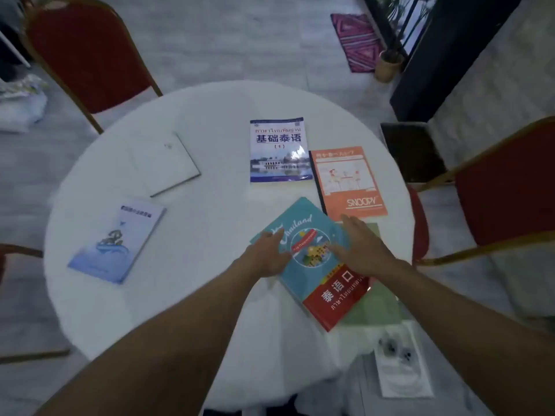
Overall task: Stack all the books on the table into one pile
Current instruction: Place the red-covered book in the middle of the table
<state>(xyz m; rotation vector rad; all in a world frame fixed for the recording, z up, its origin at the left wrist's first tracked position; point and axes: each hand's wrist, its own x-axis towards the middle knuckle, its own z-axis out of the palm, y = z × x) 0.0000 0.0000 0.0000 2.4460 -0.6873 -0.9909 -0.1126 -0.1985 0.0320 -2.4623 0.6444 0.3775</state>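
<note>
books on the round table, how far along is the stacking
Barely started. The teal Thailand book lies on a pale green book, the only pile so far. In hand: left hand and right hand rest on that teal book, fingers spread. Left to gather, each lying alone: the orange Snoopy notebook, the blue-and-white Thai textbook, the white book and the light blue booklet.

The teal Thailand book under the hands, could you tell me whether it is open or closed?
Closed: the teal Thailand book lies flat with its whole front cover showing.
</note>
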